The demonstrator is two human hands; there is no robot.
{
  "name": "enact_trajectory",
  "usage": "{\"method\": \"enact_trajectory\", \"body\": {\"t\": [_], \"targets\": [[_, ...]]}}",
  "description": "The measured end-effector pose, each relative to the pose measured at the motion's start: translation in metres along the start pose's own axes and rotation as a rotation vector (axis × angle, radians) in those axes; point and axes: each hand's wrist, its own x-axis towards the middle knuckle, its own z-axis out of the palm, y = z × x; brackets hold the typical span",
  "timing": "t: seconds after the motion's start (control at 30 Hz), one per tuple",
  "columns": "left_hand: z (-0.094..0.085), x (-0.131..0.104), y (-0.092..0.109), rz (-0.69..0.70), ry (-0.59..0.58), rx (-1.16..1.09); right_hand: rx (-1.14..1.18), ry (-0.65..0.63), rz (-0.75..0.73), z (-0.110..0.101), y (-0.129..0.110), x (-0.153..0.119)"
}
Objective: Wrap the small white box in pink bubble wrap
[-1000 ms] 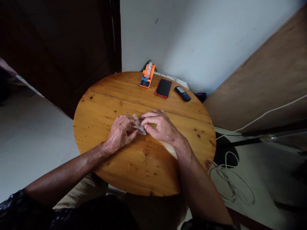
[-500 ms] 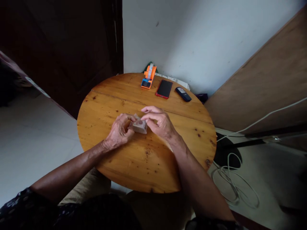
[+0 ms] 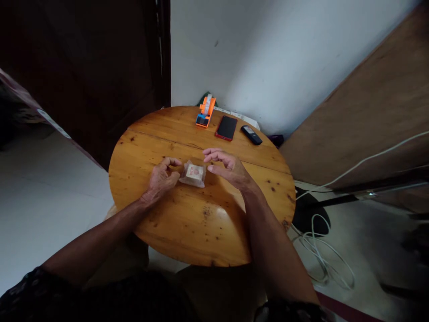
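A small box wrapped in clear plastic (image 3: 194,174), with a reddish print on its top, lies on the round wooden table (image 3: 208,237). To its left is my left hand (image 3: 162,178), thumb and forefinger apart, close to the wrap's left edge; whether a fingertip touches it I cannot tell. On the other side my right hand (image 3: 229,167) hovers with fingers spread and holds nothing. A gap shows between its thumb and the box.
At the table's back stand an orange tape dispenser (image 3: 206,111), a phone with a red edge (image 3: 226,128) and a dark handset-like device (image 3: 251,134). The white wall (image 3: 261,53) rises behind. A coiled pale cable (image 3: 317,250) lies on the floor at right.
Both hands have drawn apart from the wrapped box, left hand to the left and right hand to the right. The box now shows fully. The view has shifted slightly.
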Motion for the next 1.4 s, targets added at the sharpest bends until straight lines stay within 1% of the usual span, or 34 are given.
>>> {"method": "enact_trajectory", "body": {"t": [0.07,0.2,0.37,0.43,0.67,0.8,0.93,1.0,1.17,1.4], "targets": [[0.000,0.000,0.001,0.000,-0.002,0.018,-0.009,-0.030,0.010,-0.001,0.000,0.000],[0.000,-0.001,0.003,0.052,-0.034,0.048,-0.009,-0.070,0.026,-0.002,0.004,0.002],[-0.001,-0.005,0.007,0.194,-0.132,0.119,-0.032,-0.130,0.011,-0.002,0.004,0.001],[-0.001,-0.006,0.008,0.234,-0.149,0.160,-0.055,-0.167,0.003,-0.001,0.002,0.001],[0.001,-0.006,0.004,0.252,-0.153,0.169,-0.158,-0.219,-0.068,0.008,0.005,0.001],[0.002,-0.006,0.002,0.263,-0.154,0.158,-0.171,-0.209,-0.085,0.006,0.003,0.001],[0.002,-0.005,0.002,0.250,-0.158,0.147,-0.125,-0.145,-0.076,0.000,-0.002,0.000],[0.001,-0.005,0.003,0.246,-0.171,0.137,-0.133,-0.137,-0.070,0.001,-0.001,0.000],[0.001,-0.006,0.005,0.248,-0.171,0.139,-0.157,-0.165,-0.078,0.009,0.002,0.002],[0.002,-0.006,0.005,0.264,-0.166,0.153,-0.156,-0.103,-0.090,0.023,0.001,0.002]]}}
